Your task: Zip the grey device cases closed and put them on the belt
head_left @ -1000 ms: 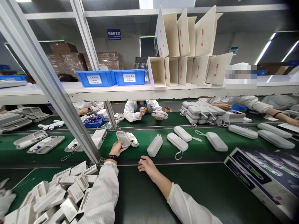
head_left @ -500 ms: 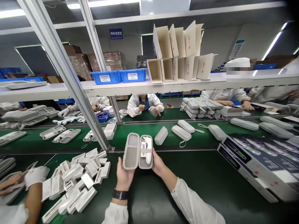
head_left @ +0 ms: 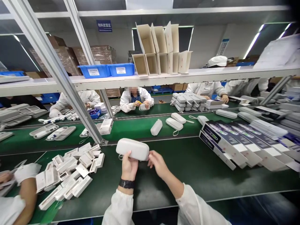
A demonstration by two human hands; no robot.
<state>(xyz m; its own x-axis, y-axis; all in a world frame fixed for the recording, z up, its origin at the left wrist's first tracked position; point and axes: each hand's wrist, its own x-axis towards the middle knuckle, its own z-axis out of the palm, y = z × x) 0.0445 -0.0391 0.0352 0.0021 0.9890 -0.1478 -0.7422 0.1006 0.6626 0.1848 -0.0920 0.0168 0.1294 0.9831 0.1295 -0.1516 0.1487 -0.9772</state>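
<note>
While the left hand (head_left: pixel 129 167) clamps the closed white oval zip case (head_left: pixel 132 149) from below, just above the green mat (head_left: pixel 192 168), right hand (head_left: pixel 157 163) fingers pinch its right end, likely at the zipper. Step in hand: sealing the case. Next probably calls for steady grip, pulling the zip round. White small boxes (head_left: pixel 70 175) piled left.

The person is wearing a white long-sleeved work coat of thin fabric with a faint vertical stripe, its sleeves (head_left: pixel 117 207) creasing loosely along both forearms and ending short of the wrists in plain cuffs. A black wristwatch (head_left: pixel 126 183) on a dark band is circling the left wrist, just past the cuff. The left hand (head_left: pixel 129 166) and the right hand (head_left: pixel 158 162) are showing bare, with no gloves or rings visible.
</note>
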